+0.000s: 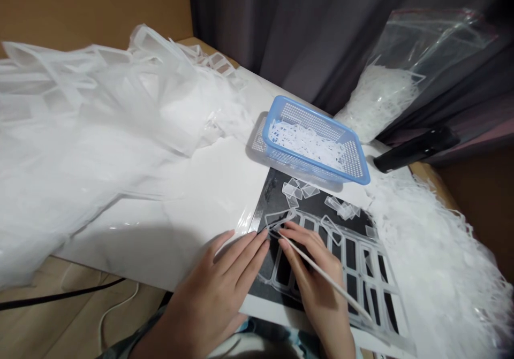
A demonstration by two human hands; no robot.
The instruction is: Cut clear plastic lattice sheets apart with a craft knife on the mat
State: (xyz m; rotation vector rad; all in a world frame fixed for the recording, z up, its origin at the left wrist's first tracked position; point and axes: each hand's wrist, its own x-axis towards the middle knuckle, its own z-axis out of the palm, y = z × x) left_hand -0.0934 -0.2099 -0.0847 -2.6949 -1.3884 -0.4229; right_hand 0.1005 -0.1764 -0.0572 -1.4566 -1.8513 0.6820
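Right hand [321, 268]: fingers closed on a slim white stick [353, 301], its tip pointing down at the corner of the work near the left fingertips.
Left hand [225, 287]: palm down, fingers stretched out, the outer one a little apart from the rest; the thumb is hidden, so I cannot tell whether it pinches anything.
Thin clear outline [277, 214]: at the fingertips of both hands, over the top left of the slotted sheet; whether it is loose or attached is unclear.
Slotted sheet [360, 262]: clear plastic, lying mostly on a black mat [277, 182], partly under the right hand.
Step in hand: seemingly, fine work with the stick tip on that outline, the left hand steadying.
Next move: would likely call for a light, low stick angle and a firm left hand, so the thin plastic neither bends nor slides.
Small clear pieces [309, 190]: lying on the mat beyond the hands.
Blue basket [363, 180]: on the counter [225, 188] past the mat, holding white scraps [307, 142].
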